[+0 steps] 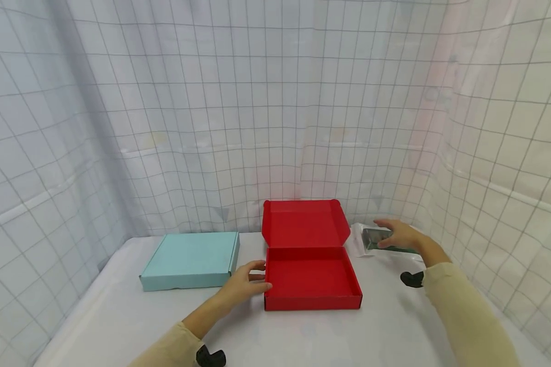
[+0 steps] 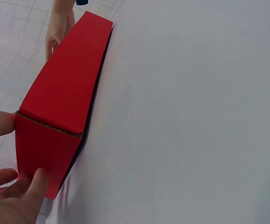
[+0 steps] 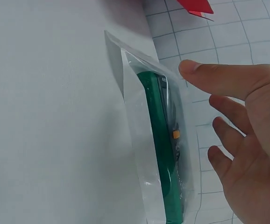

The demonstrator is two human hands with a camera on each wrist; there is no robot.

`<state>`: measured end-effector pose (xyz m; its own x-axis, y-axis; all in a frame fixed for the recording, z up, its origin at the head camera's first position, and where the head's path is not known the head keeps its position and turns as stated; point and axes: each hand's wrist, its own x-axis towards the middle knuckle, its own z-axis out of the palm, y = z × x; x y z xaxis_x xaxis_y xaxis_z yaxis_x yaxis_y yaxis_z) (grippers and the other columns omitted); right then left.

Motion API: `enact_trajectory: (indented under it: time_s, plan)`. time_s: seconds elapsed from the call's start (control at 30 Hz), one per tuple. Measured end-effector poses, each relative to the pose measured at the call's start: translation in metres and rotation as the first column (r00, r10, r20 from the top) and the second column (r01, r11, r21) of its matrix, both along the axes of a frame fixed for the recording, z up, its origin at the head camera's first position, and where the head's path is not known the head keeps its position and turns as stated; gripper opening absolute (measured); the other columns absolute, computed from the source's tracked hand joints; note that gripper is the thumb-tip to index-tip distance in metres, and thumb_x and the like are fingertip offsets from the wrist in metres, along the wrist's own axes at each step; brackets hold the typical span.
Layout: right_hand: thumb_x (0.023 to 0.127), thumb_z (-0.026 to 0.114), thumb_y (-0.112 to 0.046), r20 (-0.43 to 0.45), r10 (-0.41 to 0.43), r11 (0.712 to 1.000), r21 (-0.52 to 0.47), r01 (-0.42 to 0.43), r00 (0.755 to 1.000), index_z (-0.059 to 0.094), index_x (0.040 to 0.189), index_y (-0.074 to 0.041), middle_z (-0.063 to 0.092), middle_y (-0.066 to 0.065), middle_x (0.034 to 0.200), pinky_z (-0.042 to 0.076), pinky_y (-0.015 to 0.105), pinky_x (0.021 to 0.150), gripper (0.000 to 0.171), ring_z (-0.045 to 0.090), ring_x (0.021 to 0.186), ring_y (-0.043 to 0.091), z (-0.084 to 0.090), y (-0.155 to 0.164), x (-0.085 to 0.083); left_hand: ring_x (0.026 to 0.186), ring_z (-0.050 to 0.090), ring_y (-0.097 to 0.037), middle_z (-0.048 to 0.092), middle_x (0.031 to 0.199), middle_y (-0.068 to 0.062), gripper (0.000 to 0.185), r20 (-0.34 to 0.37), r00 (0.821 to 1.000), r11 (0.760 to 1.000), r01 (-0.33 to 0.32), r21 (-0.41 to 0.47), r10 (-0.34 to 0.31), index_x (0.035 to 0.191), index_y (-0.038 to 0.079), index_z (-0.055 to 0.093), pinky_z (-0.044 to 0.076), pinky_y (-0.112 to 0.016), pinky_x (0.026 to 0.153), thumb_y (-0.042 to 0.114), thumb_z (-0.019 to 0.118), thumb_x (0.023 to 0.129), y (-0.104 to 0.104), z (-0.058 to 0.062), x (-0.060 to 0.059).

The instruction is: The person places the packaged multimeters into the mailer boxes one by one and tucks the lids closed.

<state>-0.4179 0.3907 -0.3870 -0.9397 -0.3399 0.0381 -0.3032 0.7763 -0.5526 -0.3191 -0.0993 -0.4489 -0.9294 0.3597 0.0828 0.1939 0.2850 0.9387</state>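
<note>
Head view: a red box (image 1: 312,275) sits open in the middle of the white bench (image 1: 119,316), its lid standing up against the checked curtain (image 1: 165,127) behind; nothing shows inside the tray. A pale blue box (image 1: 190,260), lid down, lies just left of it, with a narrow gap between the two. The left hand (image 1: 245,285) rests in that gap, fingers straight against the red box's left wall. On the right, the right hand (image 1: 401,235) hovers over a clear bag (image 1: 359,239) holding a green item, near the curtain at the bench's far right. The front of the bench is bare.

Left wrist view: the left hand's fingers (image 2: 34,186) touch the red box's (image 2: 65,93) corner, grip relaxed and wide.

Right wrist view: the bag (image 3: 144,154) with the green item (image 3: 160,154) lies flat at the bench's edge beside the curtain. The right hand (image 3: 252,140) is spread wide just beside it, holding nothing.
</note>
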Motion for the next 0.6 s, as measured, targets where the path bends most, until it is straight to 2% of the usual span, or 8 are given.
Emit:
enact_trajectory:
  time_s: [0.17, 0.37, 0.6]
  plan:
    - [0.091, 0.077, -0.018, 0.036, -0.018, 1.0, -0.015, 0.019, 0.999, 0.036, 0.156, 0.005, 0.034, 0.034, 0.157, 0.026, 0.076, 0.109, 0.08, 0.027, 0.144, 0.055, -0.005, 0.003, -0.008, 0.123, 0.058, -0.041, 0.053, 0.142, -0.019, 0.067, -0.004, 1.0, 1.0, 0.017, 0.016, -0.017, 0.147, -0.002, 0.049, 0.059, -0.047, 0.089, 0.016, 0.08, 0.091, -0.002, -0.001, -0.001]
    - [0.091, 0.077, -0.019, 0.085, -0.032, 0.999, 0.013, 0.031, 0.996, 0.034, 0.156, 0.007, 0.033, 0.035, 0.157, 0.028, 0.076, 0.108, 0.082, 0.028, 0.143, 0.055, -0.009, 0.007, -0.015, 0.122, 0.058, -0.04, 0.052, 0.143, -0.02, 0.069, 0.017, 0.999, 0.999, 0.039, 0.036, -0.039, 0.15, -0.004, 0.046, 0.059, -0.046, 0.089, 0.015, 0.079, 0.092, -0.001, -0.004, -0.001]
    - [0.091, 0.078, -0.019, 0.119, -0.061, 0.998, 0.033, 0.058, 0.991, 0.034, 0.156, 0.006, 0.032, 0.035, 0.157, 0.026, 0.076, 0.108, 0.083, 0.029, 0.141, 0.055, -0.01, 0.008, -0.02, 0.122, 0.059, -0.039, 0.052, 0.143, -0.02, 0.072, 0.028, 0.999, 0.998, 0.033, 0.059, -0.034, 0.152, -0.002, 0.045, 0.06, -0.047, 0.088, 0.016, 0.08, 0.091, -0.003, -0.006, 0.001]
